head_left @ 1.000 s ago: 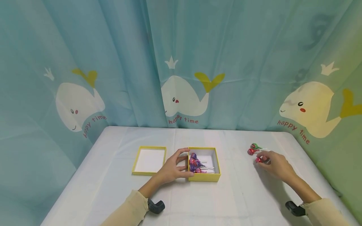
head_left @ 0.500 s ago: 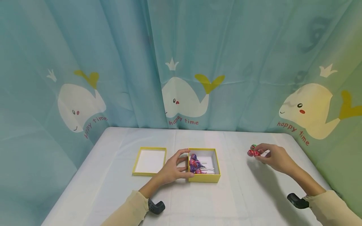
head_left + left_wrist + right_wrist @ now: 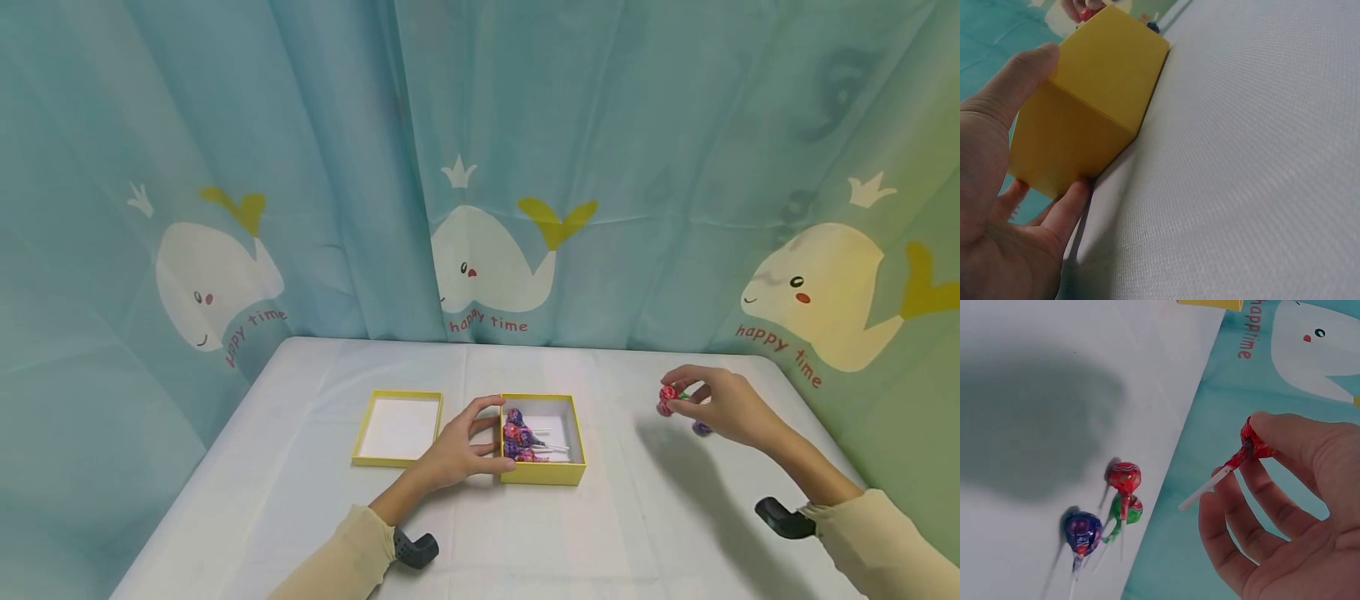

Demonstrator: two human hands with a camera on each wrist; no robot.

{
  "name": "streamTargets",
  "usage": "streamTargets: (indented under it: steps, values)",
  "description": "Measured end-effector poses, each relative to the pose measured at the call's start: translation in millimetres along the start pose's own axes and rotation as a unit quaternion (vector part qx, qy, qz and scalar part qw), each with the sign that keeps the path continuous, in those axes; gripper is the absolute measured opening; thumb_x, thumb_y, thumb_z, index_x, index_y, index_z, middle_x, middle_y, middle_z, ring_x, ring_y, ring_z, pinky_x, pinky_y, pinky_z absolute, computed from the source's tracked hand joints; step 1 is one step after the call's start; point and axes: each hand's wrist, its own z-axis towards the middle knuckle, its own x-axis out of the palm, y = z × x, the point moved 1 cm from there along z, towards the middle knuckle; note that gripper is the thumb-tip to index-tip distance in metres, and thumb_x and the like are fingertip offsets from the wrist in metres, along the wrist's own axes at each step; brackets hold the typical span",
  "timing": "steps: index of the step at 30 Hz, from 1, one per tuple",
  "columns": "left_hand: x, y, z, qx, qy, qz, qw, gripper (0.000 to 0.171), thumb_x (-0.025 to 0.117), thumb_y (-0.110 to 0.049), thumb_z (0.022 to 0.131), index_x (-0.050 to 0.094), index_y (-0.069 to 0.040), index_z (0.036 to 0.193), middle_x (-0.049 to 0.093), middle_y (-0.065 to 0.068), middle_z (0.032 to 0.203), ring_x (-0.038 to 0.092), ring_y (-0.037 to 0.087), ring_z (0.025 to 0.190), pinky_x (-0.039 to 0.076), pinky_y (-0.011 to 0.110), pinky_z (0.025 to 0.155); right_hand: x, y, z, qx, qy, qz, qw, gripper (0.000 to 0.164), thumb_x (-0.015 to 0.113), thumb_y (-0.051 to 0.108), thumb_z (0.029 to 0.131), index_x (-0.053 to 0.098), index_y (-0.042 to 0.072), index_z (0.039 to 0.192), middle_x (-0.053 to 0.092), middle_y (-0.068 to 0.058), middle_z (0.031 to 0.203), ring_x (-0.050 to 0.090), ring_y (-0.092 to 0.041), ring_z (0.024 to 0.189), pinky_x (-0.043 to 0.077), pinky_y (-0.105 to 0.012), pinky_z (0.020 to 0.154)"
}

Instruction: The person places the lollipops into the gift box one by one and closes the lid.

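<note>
My left hand (image 3: 459, 446) grips the left end of a yellow box (image 3: 543, 474), thumb at the front corner and fingers along its side. In the left wrist view the thumb presses the upper edge of the box (image 3: 1072, 137). Several wrapped lollipops (image 3: 517, 432) lie inside, heads to the left and white sticks to the right. Over on the right, my right hand (image 3: 726, 408) pinches a red lollipop (image 3: 1249, 440) by its head above the table, its stick pointing away from the thumb. Below lie a red lollipop (image 3: 1125, 477), a green one (image 3: 1130, 510) and a purple one (image 3: 1083, 532).
Left of the box a shallow yellow-rimmed lid (image 3: 362, 428) lies with its white inside up. A white cloth (image 3: 600, 542) covers the table. Behind it hangs a blue-green curtain (image 3: 637, 167) with printed whales.
My right hand has risen and moved a little up and left in the head view with the red lollipop, and the purple lollipop shows beneath it. My left hand stays on the box.
</note>
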Motion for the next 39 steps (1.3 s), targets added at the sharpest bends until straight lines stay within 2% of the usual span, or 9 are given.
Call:
streamTargets:
  steps: [7,14,24,30,39]
  values:
    - [-0.4,1.0,0.2,0.0,-0.001,-0.004,1.0,0.092,0.089,-0.007,0.08,0.037,-0.012,0.156,0.029,0.011,0.164,0.037,0.035,0.148,0.052,0.036,0.106,3,8,7,-0.024,0.002,0.009,1.0,0.024,0.081,0.008,0.088,0.073,0.009,0.111,0.073,-0.002,0.096,0.069,-0.014,0.079,0.055,-0.025,0.055]
    - [-0.7,1.5,-0.8,0.003,-0.001,-0.002,1.0,0.092,0.089,-0.007,0.08,0.037,-0.012,0.156,0.029,0.01,0.165,0.037,0.035,0.148,0.052,0.036,0.106,10,24,19,-0.025,0.018,0.038,0.999,0.025,0.082,0.013,0.089,0.073,0.01,0.112,0.073,-0.001,0.097,0.07,-0.015,0.072,0.053,-0.027,0.05]
    - [-0.7,1.4,-0.9,0.004,0.0,0.003,1.0,0.092,0.089,-0.007,0.081,0.037,-0.012,0.156,0.029,0.009,0.165,0.037,0.035,0.148,0.052,0.036,0.107,28,48,41,-0.061,0.046,0.033,0.997,0.025,0.083,0.01,0.087,0.075,0.011,0.111,0.072,0.002,0.102,0.066,-0.015,0.083,0.058,-0.025,0.063]
    - [0.1,0.7,-0.7,0.003,-0.002,0.009,1.0,0.091,0.089,-0.008,0.081,0.037,-0.013,0.156,0.03,0.009,0.164,0.037,0.035,0.148,0.051,0.036,0.107,38,63,54,-0.083,0.076,0.045,0.993,0.026,0.083,0.012,0.088,0.075,0.012,0.113,0.072,0.003,0.105,0.066,-0.015,0.084,0.058,-0.026,0.062]
    - [0.3,-0.4,-0.1,0.0,-0.003,0.012,0.9999,0.091,0.089,-0.009,0.081,0.037,-0.014,0.155,0.031,0.009,0.164,0.038,0.035,0.148,0.051,0.038,0.107,52,85,68,-0.122,0.091,0.071,0.986,0.027,0.081,0.006,0.088,0.074,0.011,0.114,0.072,0.0,0.108,0.066,-0.013,0.082,0.06,-0.026,0.063]
